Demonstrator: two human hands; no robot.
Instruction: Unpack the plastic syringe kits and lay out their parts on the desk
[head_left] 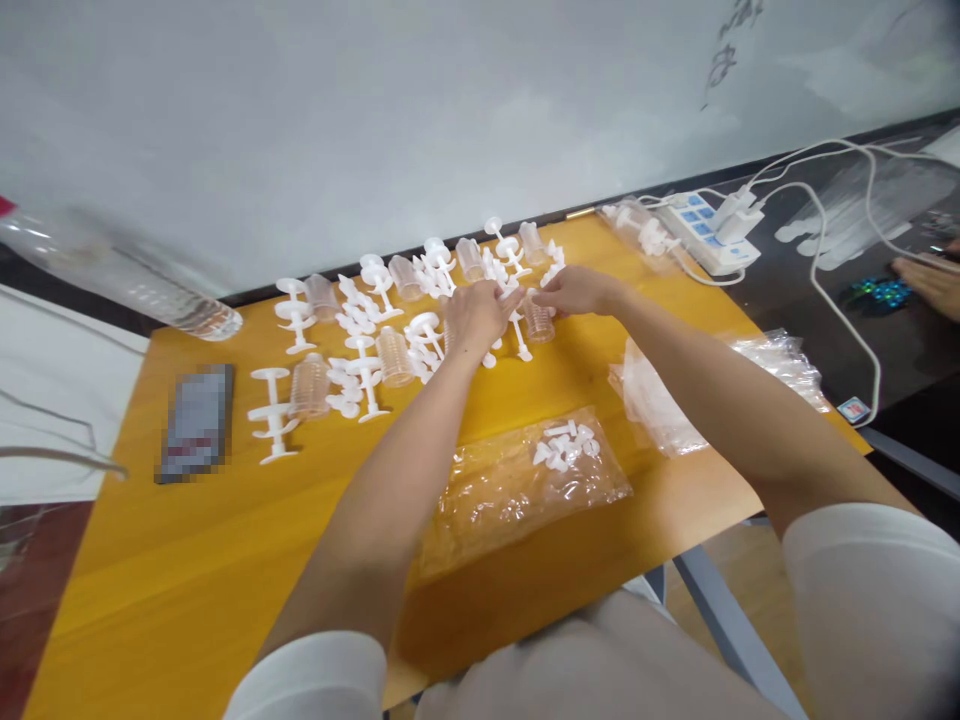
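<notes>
My left hand (480,315) reaches over the front row of white plastic parts, fingers curled together; anything inside them is hidden. Just under its fingertips a white plunger (519,338) shows. My right hand (579,292) comes in from the right with its fingertips together at the upper end of a clear ribbed plastic tube (538,320). Nearer to me, a clear plastic bag (517,490) lies flat, with several small white pieces (566,447) in its right part.
More plungers (274,415), ribbed tubes (395,357) and white nozzle clusters (356,305) form two rows. A phone-like pixelated object (196,420) and a bottle (127,280) stand left. Plastic bags (660,400), a power strip (705,232) and another person's hand (930,285) are right.
</notes>
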